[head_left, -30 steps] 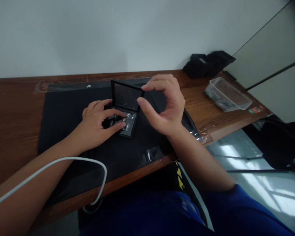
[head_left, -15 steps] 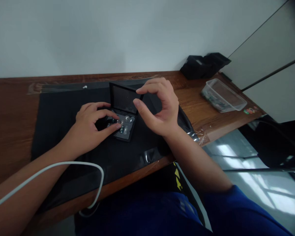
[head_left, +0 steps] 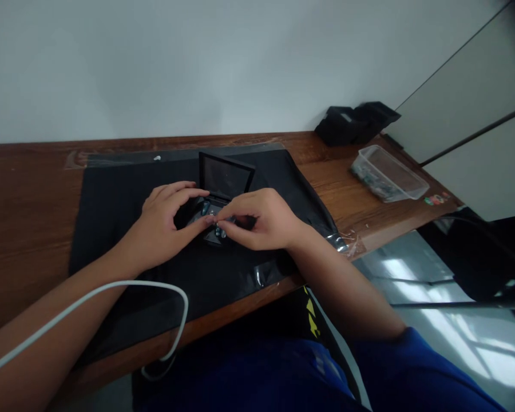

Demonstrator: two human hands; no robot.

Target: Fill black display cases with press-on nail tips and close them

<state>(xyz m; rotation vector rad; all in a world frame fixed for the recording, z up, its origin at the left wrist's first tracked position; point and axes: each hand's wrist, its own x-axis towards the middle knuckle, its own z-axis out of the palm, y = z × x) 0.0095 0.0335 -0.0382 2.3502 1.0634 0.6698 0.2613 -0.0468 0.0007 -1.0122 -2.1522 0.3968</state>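
Observation:
A small black hinged box (head_left: 215, 240) lies on the black mat, its dark-windowed lid (head_left: 226, 176) standing up at the back. Small shiny pieces (head_left: 220, 231) sit inside, some bluish-green; they look like jewellery, but their exact kind is unclear. My left hand (head_left: 165, 223) rests at the box's left side, index finger and thumb apart, the thumb tip over the pieces. From the right, my right hand (head_left: 264, 220) reaches over the box with thumb and forefinger pinched together close to the left thumb. Whatever is between those fingertips is too small or hidden to name.
The black mat (head_left: 124, 189) is taped to a wooden table (head_left: 30, 229). At the right stand a clear plastic tub (head_left: 397, 171) holding small packets and black bins (head_left: 347, 125). A white cable (head_left: 111, 283) crosses my left forearm. The wall (head_left: 154, 68) rises behind.
My right hand has come down and left from beside the lid, and its fingers have closed to a pinch over the box. My left index finger has lifted away from the pieces toward the hinge.

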